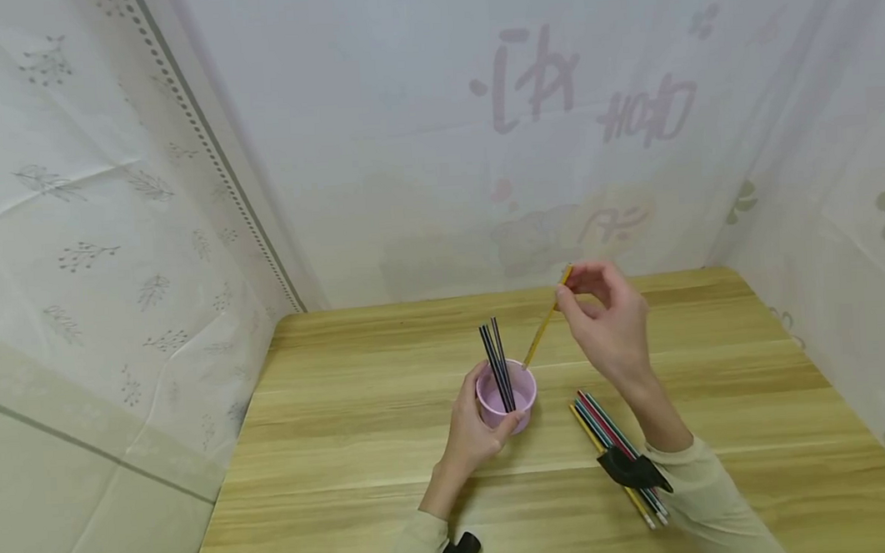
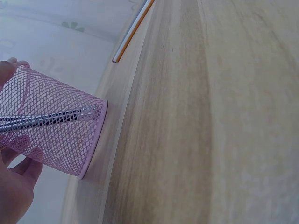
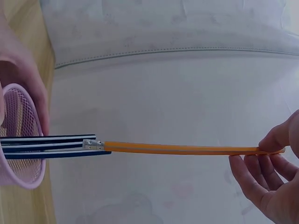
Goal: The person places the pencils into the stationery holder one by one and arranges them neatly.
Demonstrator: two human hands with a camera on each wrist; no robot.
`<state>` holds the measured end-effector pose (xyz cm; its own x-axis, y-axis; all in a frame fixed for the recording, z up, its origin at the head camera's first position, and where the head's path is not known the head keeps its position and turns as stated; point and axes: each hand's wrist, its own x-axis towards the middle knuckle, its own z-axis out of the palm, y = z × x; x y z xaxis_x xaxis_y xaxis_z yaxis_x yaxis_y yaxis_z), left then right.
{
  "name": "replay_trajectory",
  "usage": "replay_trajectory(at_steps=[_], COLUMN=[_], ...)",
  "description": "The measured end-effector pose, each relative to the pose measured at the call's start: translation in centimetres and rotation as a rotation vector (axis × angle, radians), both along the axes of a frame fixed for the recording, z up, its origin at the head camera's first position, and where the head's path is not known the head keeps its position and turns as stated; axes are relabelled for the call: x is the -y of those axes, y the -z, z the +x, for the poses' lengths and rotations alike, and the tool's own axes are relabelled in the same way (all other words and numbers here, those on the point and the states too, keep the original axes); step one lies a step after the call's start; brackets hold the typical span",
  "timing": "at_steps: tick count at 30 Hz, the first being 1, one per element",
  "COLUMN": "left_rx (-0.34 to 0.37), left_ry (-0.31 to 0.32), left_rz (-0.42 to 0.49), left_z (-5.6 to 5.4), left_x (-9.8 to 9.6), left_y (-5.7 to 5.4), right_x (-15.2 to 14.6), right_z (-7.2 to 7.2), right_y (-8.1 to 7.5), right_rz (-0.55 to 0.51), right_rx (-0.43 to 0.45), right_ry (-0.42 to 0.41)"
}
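Observation:
My left hand (image 1: pixel 471 429) grips a pink mesh pencil cup (image 1: pixel 495 421) from the side, thumb near the front of its rim. Inside the cup lean several dark pencils with pale stripes (image 1: pixel 496 364), their tops sticking out above the rim. My right hand (image 1: pixel 612 322) is raised over the table and pinches a yellow pencil (image 3: pixel 177 149) near its upper end between thumb and fingers. The pencil slants down to the left, its metal ferrule end lowest. In the head view that end overlaps the cup's far right rim.
A bundle of several coloured pencils (image 1: pixel 604 422) lies on the wooden table (image 1: pixel 331 449) under the right forearm. Black wrist straps (image 1: pixel 463 551) show at the sleeves. Patterned white cloth (image 1: pixel 376 146) hangs behind and beside the table.

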<state>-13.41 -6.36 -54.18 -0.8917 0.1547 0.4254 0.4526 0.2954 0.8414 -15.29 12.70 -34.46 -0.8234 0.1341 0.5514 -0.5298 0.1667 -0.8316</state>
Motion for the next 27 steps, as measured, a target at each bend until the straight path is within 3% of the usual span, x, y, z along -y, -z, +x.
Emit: replay_trajectory(at_steps=[4, 8, 17, 27], left_rx=[-0.013, -0.023, -0.018, 0.014], left_ry=[-0.001, -0.001, -0.014, -0.012], left_rz=[-0.003, -0.003, -0.014, -0.031], left_z=[0.0, 0.0, 0.0, -0.1], left_x=[0.0, 0.0, 0.0, 0.2], left_y=[0.1, 0.1, 0.2, 0.4], right_x=[0.7, 1.2, 2.0, 2.8], right_z=[-0.4, -1.3, -3.7, -4.4], right_y=[-0.1, 0.3, 3.0, 4.8], right_rz=[-0.01, -0.006, 0.084, 0.227], right_rx=[-0.036, -0.01, 0.061, 0.097], right_ry=[-0.036, -0.063, -0.04, -0.012])
